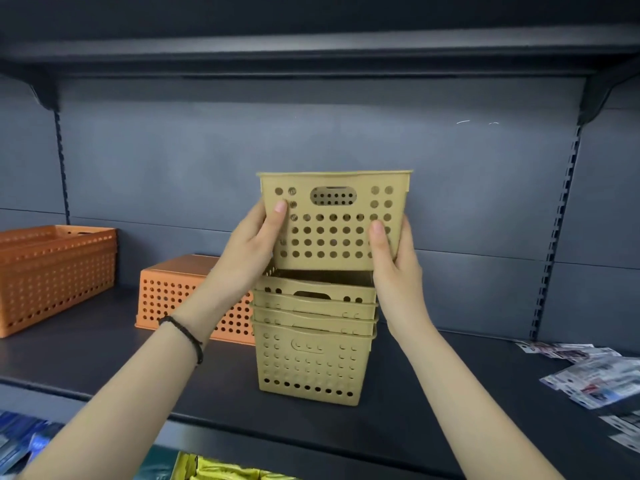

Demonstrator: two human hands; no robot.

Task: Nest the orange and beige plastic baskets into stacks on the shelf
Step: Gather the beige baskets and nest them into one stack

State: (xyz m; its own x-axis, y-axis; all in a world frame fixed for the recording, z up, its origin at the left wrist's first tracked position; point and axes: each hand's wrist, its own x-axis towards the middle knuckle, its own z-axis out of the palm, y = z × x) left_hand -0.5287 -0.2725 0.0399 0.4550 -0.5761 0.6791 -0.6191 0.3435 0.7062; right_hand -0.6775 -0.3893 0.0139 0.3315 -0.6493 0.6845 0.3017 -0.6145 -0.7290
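Note:
A beige perforated basket (334, 220) is held upright in the air, just above a stack of nested beige baskets (311, 355) on the dark shelf (104, 355). My left hand (254, 247) grips its left side and my right hand (391, 258) grips its right side. Its base hovers at the open mouth of the top basket in the stack. An orange basket (166, 296) lies upside down behind my left forearm. Nested orange baskets (55, 271) stand upright at the far left.
Several printed packets (602, 379) lie scattered on the shelf's right end. Another shelf (311, 53) hangs overhead. Goods on a lower shelf (221, 471) show below the front edge. Slotted uprights (557, 230) run up the back panel.

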